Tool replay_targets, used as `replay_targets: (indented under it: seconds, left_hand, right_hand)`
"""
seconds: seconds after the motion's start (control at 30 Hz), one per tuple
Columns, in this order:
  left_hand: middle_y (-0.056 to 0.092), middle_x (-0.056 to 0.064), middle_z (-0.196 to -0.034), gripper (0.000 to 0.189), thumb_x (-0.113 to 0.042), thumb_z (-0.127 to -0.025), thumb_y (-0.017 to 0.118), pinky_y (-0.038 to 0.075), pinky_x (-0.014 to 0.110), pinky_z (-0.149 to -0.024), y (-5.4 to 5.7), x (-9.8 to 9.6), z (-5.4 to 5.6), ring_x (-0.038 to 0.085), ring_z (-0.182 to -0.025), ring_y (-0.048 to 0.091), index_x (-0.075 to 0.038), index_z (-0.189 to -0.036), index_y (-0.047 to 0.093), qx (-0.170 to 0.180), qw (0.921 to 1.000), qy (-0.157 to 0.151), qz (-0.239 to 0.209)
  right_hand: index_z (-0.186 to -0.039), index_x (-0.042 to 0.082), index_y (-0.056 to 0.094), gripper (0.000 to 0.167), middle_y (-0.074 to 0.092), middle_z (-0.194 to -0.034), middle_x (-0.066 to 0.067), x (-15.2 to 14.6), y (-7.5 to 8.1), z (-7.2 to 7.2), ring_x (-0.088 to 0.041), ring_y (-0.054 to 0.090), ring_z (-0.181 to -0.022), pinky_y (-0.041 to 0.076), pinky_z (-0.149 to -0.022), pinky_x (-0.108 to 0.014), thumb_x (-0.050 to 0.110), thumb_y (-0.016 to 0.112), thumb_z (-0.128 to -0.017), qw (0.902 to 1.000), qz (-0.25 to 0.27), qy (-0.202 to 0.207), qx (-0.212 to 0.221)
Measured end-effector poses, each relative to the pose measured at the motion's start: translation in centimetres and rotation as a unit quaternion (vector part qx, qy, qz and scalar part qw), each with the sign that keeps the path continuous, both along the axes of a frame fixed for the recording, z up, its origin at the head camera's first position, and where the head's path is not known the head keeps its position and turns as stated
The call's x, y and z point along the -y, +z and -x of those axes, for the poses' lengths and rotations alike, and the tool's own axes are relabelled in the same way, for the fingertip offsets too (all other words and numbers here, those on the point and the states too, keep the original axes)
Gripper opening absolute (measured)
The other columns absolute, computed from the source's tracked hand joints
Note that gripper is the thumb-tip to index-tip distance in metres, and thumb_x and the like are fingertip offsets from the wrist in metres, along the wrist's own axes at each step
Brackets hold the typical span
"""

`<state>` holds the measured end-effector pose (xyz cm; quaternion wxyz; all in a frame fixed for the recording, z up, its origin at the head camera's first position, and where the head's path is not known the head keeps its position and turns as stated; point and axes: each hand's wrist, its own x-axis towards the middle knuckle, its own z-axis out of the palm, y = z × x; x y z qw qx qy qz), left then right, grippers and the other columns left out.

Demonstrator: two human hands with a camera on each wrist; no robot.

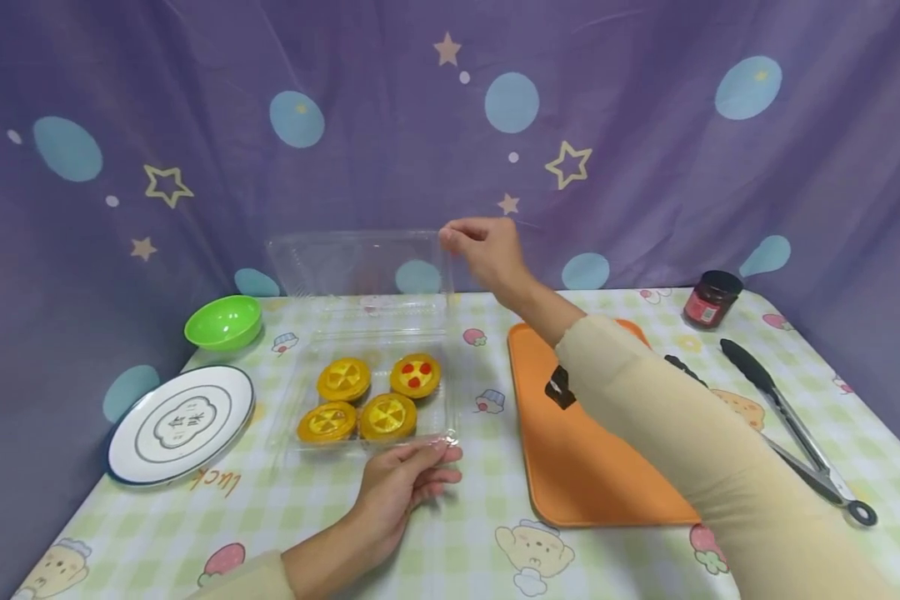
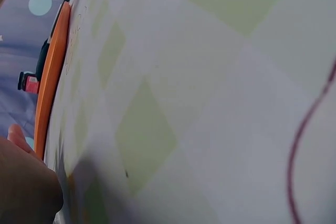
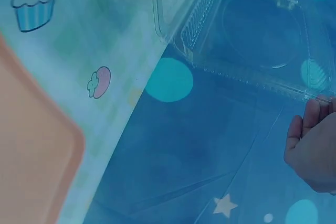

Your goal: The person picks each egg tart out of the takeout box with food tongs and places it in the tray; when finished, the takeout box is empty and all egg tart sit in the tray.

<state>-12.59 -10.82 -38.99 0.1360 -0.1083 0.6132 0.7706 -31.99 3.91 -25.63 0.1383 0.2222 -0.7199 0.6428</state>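
Head view gives us first the checked surface [image 1: 487, 500], with things set around a gap where both hands can work. On its right lies the orange board [image 1: 570, 467], partly behind the right sleeve [image 1: 645, 425]. Left of it is the clear box [image 1: 437, 417], its lid [image 1: 360, 271] raised at the far side, likely held so that the inside stays reachable. Farther left sits the white plate [image 1: 234, 396], just beside the box. Tongs [image 1: 804, 437] lie to the right; the sleeve hides part of them from us. Our right hand [image 1: 495, 254] pinches the lid's far right corner, fingers narrow, probably to stop it dropping. Our left hand [image 1: 405, 479] touches the near right corner, seemingly as a steady; its fingers look loose, and we cannot tell whether they grip. The green bowl [image 1: 225, 327] stands far left, the dark jar [image 1: 712, 302] far right. Smallest, four tarts [image 1: 387, 417] rest inside the box, contained by its walls.
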Motion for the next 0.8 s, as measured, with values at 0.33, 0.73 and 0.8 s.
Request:
replay_targets:
  seconds: [0.33, 0.73, 0.8]
  left_hand:
    - [0.073, 0.007, -0.100, 0.041, -0.023, -0.092, 0.066, 0.058, 0.020, -0.067, 0.1, 0.0, -0.2, 0.013, -0.075, 0.070, 0.005, -0.121, 0.059, -0.002, 0.9999, 0.000, -0.011]
    - [0.073, 0.008, -0.101, 0.041, -0.025, -0.091, 0.067, 0.059, 0.021, -0.070, 0.1, 0.0, -0.1, 0.013, -0.077, 0.070, 0.004, -0.118, 0.060, 0.010, 0.9997, -0.012, -0.018]
    - [0.072, 0.008, -0.102, 0.041, -0.025, -0.091, 0.067, 0.059, 0.021, -0.070, 0.2, 0.0, -0.1, 0.013, -0.077, 0.070, 0.004, -0.118, 0.060, 0.008, 0.9997, -0.013, -0.018]
  right_hand:
    - [-0.099, -0.009, 0.070, 0.018, 0.067, -0.077, -0.007, 0.5, -0.2, 3.0, -0.014, 0.063, -0.074, 0.060, -0.080, -0.031, 0.006, 0.069, -0.089, 0.9880, 0.101, 0.008, 0.116]
    - [-0.099, -0.009, 0.071, 0.018, 0.061, -0.062, -0.001, 2.0, -1.6, 6.0, -0.009, 0.053, -0.057, 0.049, -0.053, -0.016, 0.005, 0.069, -0.088, 0.9709, 0.174, -0.033, 0.161]
    - [-0.099, -0.009, 0.070, 0.018, 0.059, -0.061, -0.001, 2.2, -1.7, 6.4, -0.009, 0.051, -0.055, 0.046, -0.051, -0.016, 0.006, 0.069, -0.089, 0.9708, 0.177, -0.037, 0.158]
